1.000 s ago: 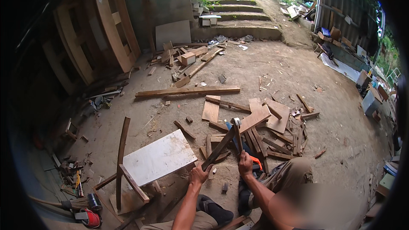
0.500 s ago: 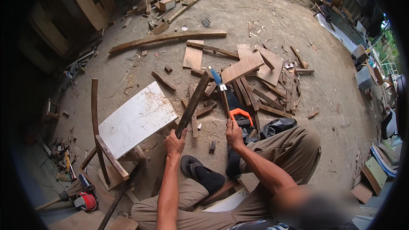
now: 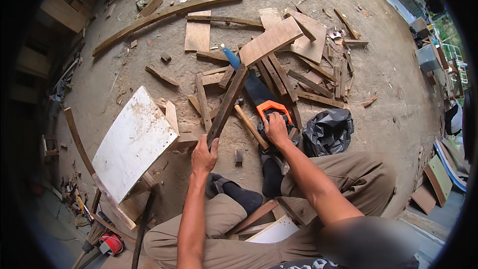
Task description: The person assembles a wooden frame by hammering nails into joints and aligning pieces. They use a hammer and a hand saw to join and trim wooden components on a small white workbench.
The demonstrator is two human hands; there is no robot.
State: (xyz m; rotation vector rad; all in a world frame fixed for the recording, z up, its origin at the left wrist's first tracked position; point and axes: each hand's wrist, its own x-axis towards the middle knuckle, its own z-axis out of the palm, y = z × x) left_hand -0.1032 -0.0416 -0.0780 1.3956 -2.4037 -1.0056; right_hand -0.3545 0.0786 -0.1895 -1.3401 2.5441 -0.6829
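My left hand is closed around the lower end of a dark wooden stick, which slants up and away from me. My right hand has its fingers curled at the orange handle of a handsaw. The saw's blue-tipped dark blade lies on the ground, its far part passing behind the stick and near a plywood strip. Between my hands a hammer with a wooden handle rests near my foot, its head toward the stick.
A white board stands low at the left on wooden pieces. Scrap wood lies piled ahead, right of the saw. A black plastic bag sits by my right knee. Farther off is a long beam; a red reel-like object is lower left.
My right hand has let go of the hammer, now lying on the ground, and moved to the saw's handle. My left hand still holds the stick. The view has shifted.
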